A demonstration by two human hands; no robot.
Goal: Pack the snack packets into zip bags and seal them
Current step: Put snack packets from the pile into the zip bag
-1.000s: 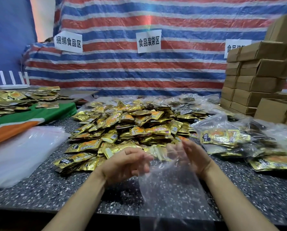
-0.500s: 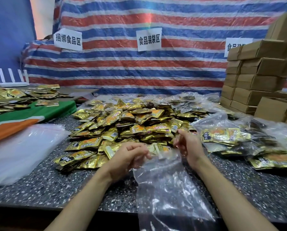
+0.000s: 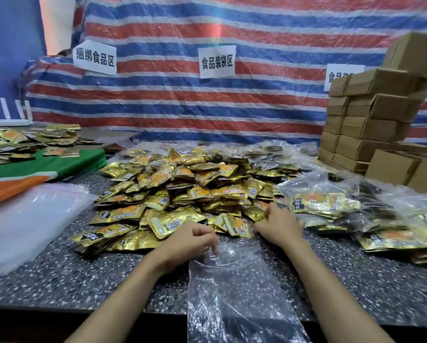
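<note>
Pinching the mouth of a clear bag [image 3: 234,288], the left hand [image 3: 190,241] sits with its fingers curled in, thumb and fingertips closed on the plastic at the bag's upper left corner. The bag lies flat and empty on the speckled table [image 3: 83,276], directly in front of the person between the two forearms. Its mouth is toward the packets [image 3: 182,191] and its lower end hangs over the table's near edge.

The right hand [image 3: 279,225] is just beyond the bag's upper right corner, at the near edge of the heap. Its fingers are bent down into the gold foil and seem to close on one packet [image 3: 253,215], though the fingertips are partly hidden, so the hold is not certain.

The packets make a broad gold mound across the middle of the table, touching the far end of the bag. To the right lie filled bags [image 3: 331,206], overlapping one another. On the left lies a flat stack of empty bags [image 3: 26,219], near a green, white and orange cloth [image 3: 34,169]. A second spread of gold packets [image 3: 22,142] lies on that cloth's far side. Brown boxes [image 3: 373,120] are stacked at the far right. Behind everything hangs a red, white and blue striped tarp [image 3: 207,107] carrying white signs [image 3: 217,61].
</note>
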